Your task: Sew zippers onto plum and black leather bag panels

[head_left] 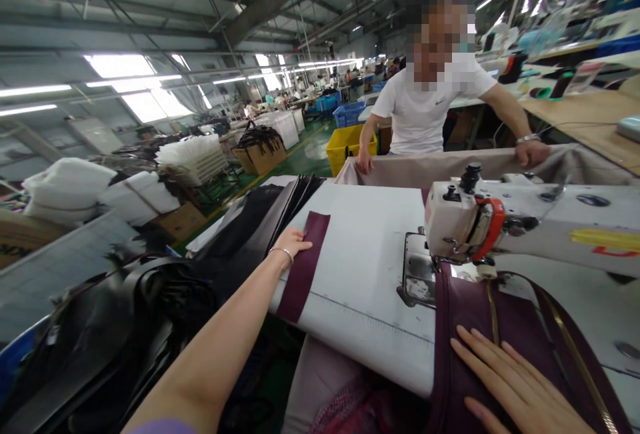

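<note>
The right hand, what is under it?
The right hand lies flat on maroon fabric with a gold zipper. The fabric covers the white table there, so nothing below it shows.

So there's a white sewing machine (pixel 463 221) sitting near the right end of the table (pixel 365 247). At the far edge, a person in a white T-shirt (pixel 425 114) grips a beige cloth (pixel 430 169) with both hands. Black sheets (pixel 260 221) are piled along the table's left edge. Behind that edge, on the floor, are a yellow crate (pixel 345 144), blue crates (pixel 347 114), cardboard boxes (pixel 260 157) and white bundles (pixel 67 187).
</note>
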Action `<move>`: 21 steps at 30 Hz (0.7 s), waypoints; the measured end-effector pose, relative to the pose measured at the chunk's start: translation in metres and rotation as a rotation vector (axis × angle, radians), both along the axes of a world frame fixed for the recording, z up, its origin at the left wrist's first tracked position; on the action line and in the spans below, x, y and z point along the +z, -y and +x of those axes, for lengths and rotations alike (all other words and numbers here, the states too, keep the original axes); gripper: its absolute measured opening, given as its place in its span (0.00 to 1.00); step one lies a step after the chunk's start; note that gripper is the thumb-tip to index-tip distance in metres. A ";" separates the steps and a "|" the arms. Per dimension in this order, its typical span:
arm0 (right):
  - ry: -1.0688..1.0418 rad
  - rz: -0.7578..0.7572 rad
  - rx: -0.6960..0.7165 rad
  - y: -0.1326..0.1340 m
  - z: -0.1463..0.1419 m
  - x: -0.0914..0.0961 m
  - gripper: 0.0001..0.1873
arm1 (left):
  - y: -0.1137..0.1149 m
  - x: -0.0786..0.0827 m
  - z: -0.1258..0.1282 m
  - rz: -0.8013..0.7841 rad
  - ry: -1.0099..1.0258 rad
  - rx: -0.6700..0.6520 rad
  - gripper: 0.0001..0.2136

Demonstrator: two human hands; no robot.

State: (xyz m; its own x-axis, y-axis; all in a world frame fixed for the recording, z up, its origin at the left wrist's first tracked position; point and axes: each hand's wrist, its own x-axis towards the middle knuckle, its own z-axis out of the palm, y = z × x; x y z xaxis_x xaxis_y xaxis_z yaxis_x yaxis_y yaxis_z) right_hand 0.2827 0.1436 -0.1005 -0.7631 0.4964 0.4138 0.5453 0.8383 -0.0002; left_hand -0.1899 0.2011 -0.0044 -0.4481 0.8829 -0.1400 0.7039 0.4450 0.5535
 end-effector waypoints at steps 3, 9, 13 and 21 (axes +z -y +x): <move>-0.085 -0.176 -0.037 0.004 -0.006 0.010 0.29 | 0.019 0.007 0.020 0.078 0.161 -0.095 0.29; -0.343 -0.517 0.045 0.001 -0.083 0.089 0.22 | 0.055 0.033 0.095 -0.069 0.465 -0.485 0.26; -0.423 -0.822 0.163 -0.007 -0.120 0.114 0.24 | 0.074 0.053 0.142 -0.181 0.668 -0.846 0.22; -0.598 -1.164 -0.151 -0.004 -0.055 0.100 0.16 | 0.072 0.081 0.096 -0.125 0.552 -0.592 0.13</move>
